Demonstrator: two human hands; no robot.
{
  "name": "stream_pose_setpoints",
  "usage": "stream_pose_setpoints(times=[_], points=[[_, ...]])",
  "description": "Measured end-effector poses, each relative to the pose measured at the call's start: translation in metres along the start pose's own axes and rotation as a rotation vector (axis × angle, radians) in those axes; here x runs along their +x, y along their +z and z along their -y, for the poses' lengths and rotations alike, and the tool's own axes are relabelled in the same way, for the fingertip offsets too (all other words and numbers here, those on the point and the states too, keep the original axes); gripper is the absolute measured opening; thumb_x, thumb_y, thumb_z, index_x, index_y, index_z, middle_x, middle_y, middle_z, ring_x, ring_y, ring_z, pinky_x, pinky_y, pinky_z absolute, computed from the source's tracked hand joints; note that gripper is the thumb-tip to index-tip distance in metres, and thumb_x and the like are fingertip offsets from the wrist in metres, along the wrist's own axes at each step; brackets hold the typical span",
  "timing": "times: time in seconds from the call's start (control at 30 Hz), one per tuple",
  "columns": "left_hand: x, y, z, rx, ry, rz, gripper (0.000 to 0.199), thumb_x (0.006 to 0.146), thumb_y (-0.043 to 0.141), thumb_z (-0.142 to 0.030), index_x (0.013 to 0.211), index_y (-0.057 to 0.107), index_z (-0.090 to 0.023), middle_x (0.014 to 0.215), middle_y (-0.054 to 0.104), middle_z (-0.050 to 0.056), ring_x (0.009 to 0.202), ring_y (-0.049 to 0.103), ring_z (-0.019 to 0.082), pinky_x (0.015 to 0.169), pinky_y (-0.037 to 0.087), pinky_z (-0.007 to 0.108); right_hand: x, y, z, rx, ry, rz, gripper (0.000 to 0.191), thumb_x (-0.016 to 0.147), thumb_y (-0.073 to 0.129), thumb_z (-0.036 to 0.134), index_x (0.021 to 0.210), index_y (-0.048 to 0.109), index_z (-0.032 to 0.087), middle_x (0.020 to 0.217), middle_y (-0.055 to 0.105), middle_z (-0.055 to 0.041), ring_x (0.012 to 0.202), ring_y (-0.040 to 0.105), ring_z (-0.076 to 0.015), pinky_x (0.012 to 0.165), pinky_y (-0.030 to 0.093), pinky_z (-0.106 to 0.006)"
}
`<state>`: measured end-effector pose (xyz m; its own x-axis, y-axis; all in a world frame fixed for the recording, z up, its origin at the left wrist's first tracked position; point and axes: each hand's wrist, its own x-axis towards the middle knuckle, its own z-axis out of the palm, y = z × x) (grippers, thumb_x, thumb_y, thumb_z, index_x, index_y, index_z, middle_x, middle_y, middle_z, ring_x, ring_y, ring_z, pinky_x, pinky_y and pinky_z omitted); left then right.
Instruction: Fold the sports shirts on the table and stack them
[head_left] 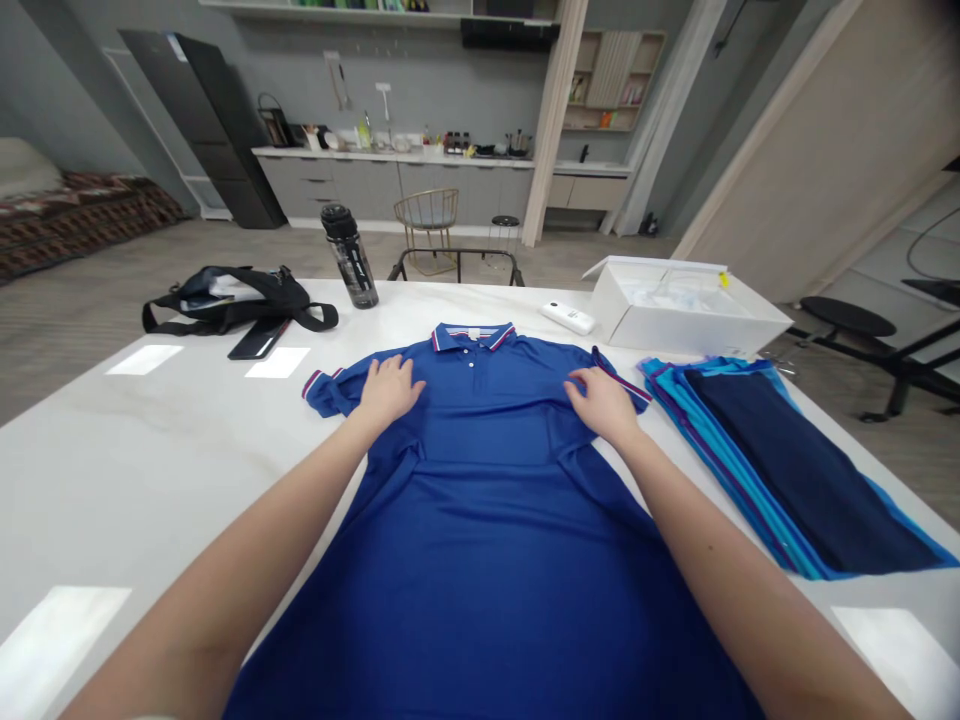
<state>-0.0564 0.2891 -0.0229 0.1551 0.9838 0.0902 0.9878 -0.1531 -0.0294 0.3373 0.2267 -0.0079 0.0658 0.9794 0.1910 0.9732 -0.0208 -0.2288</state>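
A blue polo shirt (480,520) lies face up on the white table, its collar at the far side and its hem towards me. Its collar and sleeve cuffs carry red and white stripes. My left hand (390,388) rests on the shirt near the left shoulder, fingers apart and stretched over the fabric. On the opposite side, my right hand (602,402) touches the right sleeve area with loosely bent fingers, thumb apart. Creases run across the chest and beside both underarms. Part of the right sleeve is hidden behind my right hand.
Folded blue and navy clothes (810,470) lie at the right, below a white box (675,310). A white remote-like device (568,318) sits beyond the shirt. Further left are a black water bottle (350,257), a black bag (240,300) and a phone (259,339).
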Motion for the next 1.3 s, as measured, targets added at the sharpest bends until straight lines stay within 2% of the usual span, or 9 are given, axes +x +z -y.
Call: stream_pose_setpoints(times=[0.07, 0.13, 0.23, 0.33, 0.57, 0.9, 1.07, 1.2, 1.3], points=[[0.02, 0.011, -0.018, -0.108, -0.012, 0.116, 0.072, 0.099, 0.032, -0.059, 0.153, 0.041, -0.013, 0.162, 0.035, 0.02, 0.149, 0.035, 0.034, 0.119, 0.029, 0.049, 0.027, 0.018, 0.028, 0.08, -0.137, 0.08, 0.054, 0.103, 0.037, 0.052, 0.143, 0.054, 0.02, 0.146, 0.056, -0.0129, 0.133, 0.052, -0.027, 0.112, 0.04, -0.041], [0.036, 0.025, -0.028, -0.175, -0.052, 0.189, 0.077, 0.099, 0.026, -0.064, 0.158, 0.033, -0.015, 0.167, 0.025, 0.016, 0.154, 0.024, 0.034, 0.121, 0.027, 0.051, 0.05, 0.037, 0.048, 0.07, -0.096, 0.221, 0.062, 0.103, 0.031, 0.058, 0.154, 0.042, 0.024, 0.161, 0.039, -0.01, 0.147, 0.035, -0.0309, 0.119, 0.027, -0.058], [0.05, 0.041, -0.029, -0.209, -0.065, 0.168, 0.078, 0.098, 0.02, -0.065, 0.161, 0.028, -0.018, 0.169, 0.017, 0.011, 0.156, 0.016, 0.03, 0.125, 0.017, 0.052, 0.074, 0.063, 0.061, -0.006, -0.014, 0.343, 0.068, 0.102, 0.021, 0.066, 0.16, 0.028, 0.031, 0.169, 0.019, -0.0053, 0.154, 0.015, -0.0335, 0.117, 0.008, -0.072], [0.059, 0.047, -0.022, -0.218, -0.062, 0.142, 0.079, 0.098, 0.018, -0.065, 0.161, 0.027, -0.018, 0.169, 0.017, 0.009, 0.156, 0.016, 0.028, 0.126, 0.015, 0.049, 0.088, 0.078, 0.063, -0.047, -0.006, 0.327, 0.075, 0.099, 0.016, 0.072, 0.162, 0.023, 0.033, 0.17, 0.013, -0.0037, 0.156, 0.008, -0.0332, 0.117, 0.001, -0.073], [0.087, 0.049, -0.017, -0.227, -0.074, 0.129, 0.08, 0.098, 0.019, -0.064, 0.161, 0.028, -0.016, 0.169, 0.018, 0.009, 0.157, 0.015, 0.026, 0.127, 0.014, 0.048, 0.117, 0.089, 0.069, -0.061, -0.01, 0.312, 0.082, 0.095, 0.013, 0.078, 0.162, 0.022, 0.031, 0.17, 0.013, -0.0037, 0.155, 0.009, -0.0345, 0.115, 0.002, -0.076], [0.134, 0.058, -0.005, -0.235, -0.081, 0.138, 0.079, 0.098, 0.018, -0.063, 0.161, 0.025, -0.015, 0.169, 0.015, 0.007, 0.157, 0.012, 0.025, 0.127, 0.011, 0.049, 0.16, 0.102, 0.08, -0.059, 0.003, 0.329, 0.086, 0.096, 0.012, 0.076, 0.164, 0.017, 0.023, 0.17, 0.009, -0.0069, 0.155, 0.007, -0.0344, 0.117, 0.001, -0.073], [0.156, 0.062, -0.001, -0.238, -0.056, 0.122, 0.076, 0.1, 0.02, -0.061, 0.161, 0.027, -0.017, 0.169, 0.017, 0.008, 0.157, 0.014, 0.026, 0.127, 0.012, 0.049, 0.182, 0.11, 0.083, -0.036, 0.004, 0.303, 0.085, 0.097, 0.014, 0.074, 0.163, 0.019, 0.021, 0.17, 0.012, -0.0073, 0.155, 0.009, -0.0338, 0.118, 0.001, -0.072], [0.157, 0.058, 0.02, -0.298, 0.085, 0.092, 0.064, 0.103, 0.023, -0.051, 0.158, 0.034, -0.02, 0.168, 0.025, 0.006, 0.155, 0.021, 0.024, 0.126, 0.017, 0.045, 0.187, 0.109, 0.079, 0.031, -0.017, 0.227, 0.075, 0.1, 0.022, 0.068, 0.161, 0.029, 0.024, 0.169, 0.021, -0.0069, 0.154, 0.017, -0.0318, 0.12, 0.009, -0.067], [0.134, 0.044, 0.053, -0.271, 0.076, -0.082, 0.056, 0.101, 0.032, -0.041, 0.152, 0.045, -0.02, 0.161, 0.04, 0.008, 0.148, 0.037, 0.023, 0.123, 0.025, 0.04, 0.171, 0.096, 0.061, 0.084, -0.036, 0.026, 0.066, 0.103, 0.027, 0.057, 0.152, 0.044, 0.016, 0.162, 0.037, -0.0131, 0.148, 0.033, -0.0286, 0.12, 0.027, -0.05]])
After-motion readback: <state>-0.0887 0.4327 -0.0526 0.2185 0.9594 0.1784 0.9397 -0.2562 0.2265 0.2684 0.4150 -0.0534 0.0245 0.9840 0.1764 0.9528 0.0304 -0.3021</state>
